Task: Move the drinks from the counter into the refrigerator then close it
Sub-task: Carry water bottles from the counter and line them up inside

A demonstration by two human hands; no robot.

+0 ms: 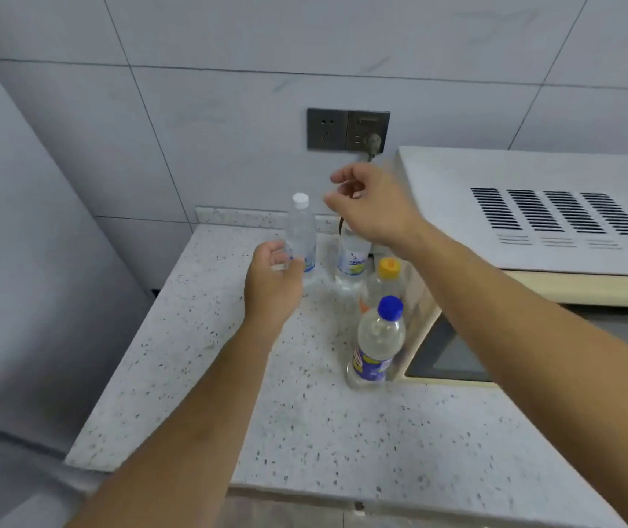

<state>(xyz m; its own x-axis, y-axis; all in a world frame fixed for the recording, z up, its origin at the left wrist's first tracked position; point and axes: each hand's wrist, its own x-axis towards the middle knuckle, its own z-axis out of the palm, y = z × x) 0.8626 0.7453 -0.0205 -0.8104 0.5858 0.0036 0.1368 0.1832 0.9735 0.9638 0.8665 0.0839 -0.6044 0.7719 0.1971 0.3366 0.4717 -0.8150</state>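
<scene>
Several drink bottles stand on the speckled counter (198, 375) beside the microwave. A clear bottle with a white cap (301, 230) is at the back left. My left hand (272, 283) is open right beside its lower part, fingers curled toward it without gripping it. A second clear bottle (352, 257) stands to its right, its top hidden behind my right hand (369, 202), which hovers open above it. Nearer me are an orange-capped bottle (384, 280) and a blue-capped bottle with a purple label (379, 337). The grey refrigerator side (19, 261) rises at the left.
A cream microwave (533, 222) with top vents fills the right side of the counter. On the tiled wall behind is a dark double socket (346, 129) with a plug and cord hanging down. The counter's front edge lies near me.
</scene>
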